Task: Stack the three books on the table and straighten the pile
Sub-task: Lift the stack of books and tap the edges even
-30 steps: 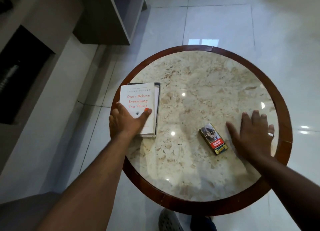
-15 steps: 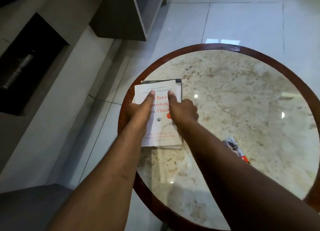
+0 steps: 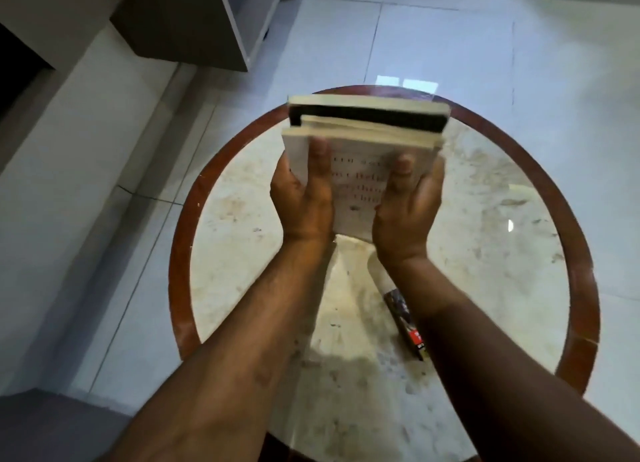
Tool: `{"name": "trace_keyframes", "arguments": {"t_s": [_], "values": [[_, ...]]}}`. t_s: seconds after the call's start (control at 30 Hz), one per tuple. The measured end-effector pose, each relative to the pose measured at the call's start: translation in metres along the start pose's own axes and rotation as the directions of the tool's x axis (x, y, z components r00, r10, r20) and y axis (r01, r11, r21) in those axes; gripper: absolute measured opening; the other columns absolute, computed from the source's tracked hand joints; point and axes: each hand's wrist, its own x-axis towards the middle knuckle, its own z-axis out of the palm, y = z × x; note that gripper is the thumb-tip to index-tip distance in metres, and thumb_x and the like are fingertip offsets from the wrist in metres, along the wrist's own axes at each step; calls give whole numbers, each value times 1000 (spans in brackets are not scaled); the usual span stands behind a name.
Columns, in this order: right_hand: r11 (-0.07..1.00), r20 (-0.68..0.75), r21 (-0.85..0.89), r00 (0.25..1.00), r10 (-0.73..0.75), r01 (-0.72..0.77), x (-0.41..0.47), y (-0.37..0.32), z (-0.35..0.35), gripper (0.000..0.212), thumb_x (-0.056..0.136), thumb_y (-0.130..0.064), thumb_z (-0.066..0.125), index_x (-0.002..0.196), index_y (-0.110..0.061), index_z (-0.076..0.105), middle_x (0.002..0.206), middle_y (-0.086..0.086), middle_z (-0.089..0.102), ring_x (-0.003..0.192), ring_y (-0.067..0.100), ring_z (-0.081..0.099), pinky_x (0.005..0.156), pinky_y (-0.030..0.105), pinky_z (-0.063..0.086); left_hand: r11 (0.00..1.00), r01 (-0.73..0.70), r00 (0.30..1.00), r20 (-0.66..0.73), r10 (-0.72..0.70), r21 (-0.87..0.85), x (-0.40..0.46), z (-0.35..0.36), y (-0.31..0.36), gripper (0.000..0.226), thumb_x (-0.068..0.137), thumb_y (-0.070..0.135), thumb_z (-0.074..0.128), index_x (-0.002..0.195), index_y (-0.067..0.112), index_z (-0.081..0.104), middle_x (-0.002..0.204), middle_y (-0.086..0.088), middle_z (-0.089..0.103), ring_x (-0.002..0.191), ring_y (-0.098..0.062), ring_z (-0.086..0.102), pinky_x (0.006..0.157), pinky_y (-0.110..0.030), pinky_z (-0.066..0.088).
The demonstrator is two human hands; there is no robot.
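Head view: both hands are holding a pile of books (image 3: pixel 363 129) above the round marble table (image 3: pixel 485 219), tilted up, page edges facing the camera. The pile's long axis is running away from the person. The left hand (image 3: pixel 304 198) and right hand (image 3: pixel 408 212) are clamping opposite sides, thumbs pressing the white cover (lettering blurred). A small dark box (image 3: pixel 405 317) is lying near the right forearm.

The round table (image 3: pixel 485 253) has a glossy, polished marble-look top inside a shiny reddish wood rim. The books (image 3: pixel 353 139) show matt paper page edges. Beyond the table, the floor tiles (image 3: pixel 450 38) are smooth and glossy.
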Motion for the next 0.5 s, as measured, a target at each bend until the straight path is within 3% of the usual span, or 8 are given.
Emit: {"name": "trace_keyframes", "arguments": {"t_s": [0.03, 0.13, 0.2, 0.3, 0.4, 0.5], "values": [[1000, 12, 4, 1000, 19, -19, -3, 8, -3, 56, 83, -78, 42, 108, -29, 43, 98, -11, 60, 91, -2, 65, 75, 25, 56, 1000, 13, 1000, -7, -13, -3, -3, 2, -4, 8, 97, 41, 49, 104, 41, 45, 99, 23, 55, 74, 23, 58, 61, 6, 39], [999, 13, -21, 1000, -24, 24, -4, 24, -9, 46, 86, -76, 41, 106, -35, 45, 99, -12, 61, 91, 1, 66, 73, 25, 57, 1000, -8, 1000, -6, 8, 9, -5, 2, -9, 17, 101, 28, 49, 99, 42, 41, 89, 29, 47, 68, 36, 47, 57, 9, 33], [999, 0, -43, 999, -32, 32, -3, 28, -8, 47, 86, -78, 38, 102, -35, 44, 96, -5, 63, 89, 9, 67, 71, 32, 58, 999, -16, 1000, 9, 15, 36, -1, 3, -10, 15, 101, 30, 48, 99, 43, 42, 90, 29, 49, 70, 29, 54, 58, 8, 35], [992, -1, -105, 997, 72, -71, 0, 26, -9, 54, 79, -86, 34, 96, -36, 43, 100, 16, 66, 90, 28, 69, 72, 44, 60, 996, 49, 998, 36, -52, 77, 10, 8, -9, 12, 98, 45, 45, 107, 38, 49, 91, 24, 59, 74, 3, 64, 56, -2, 45], [963, -38, -192, 982, 186, -190, 20, 16, -18, 57, 77, -89, 29, 91, -36, 44, 94, 9, 69, 81, 15, 71, 65, 26, 59, 982, 98, 989, 92, -114, 161, 18, 22, 0, 32, 92, 65, 38, 103, 39, 53, 87, 23, 63, 71, -2, 66, 48, -6, 45], [870, -97, -349, 937, 337, -349, 58, 13, -42, 54, 90, -77, 27, 92, -28, 49, 83, -3, 70, 64, 1, 69, 51, 15, 51, 939, 270, 942, 143, -303, 214, 20, 53, 6, 53, 86, 76, 35, 112, 31, 45, 85, 13, 66, 65, -8, 65, 34, -9, 41]]}}
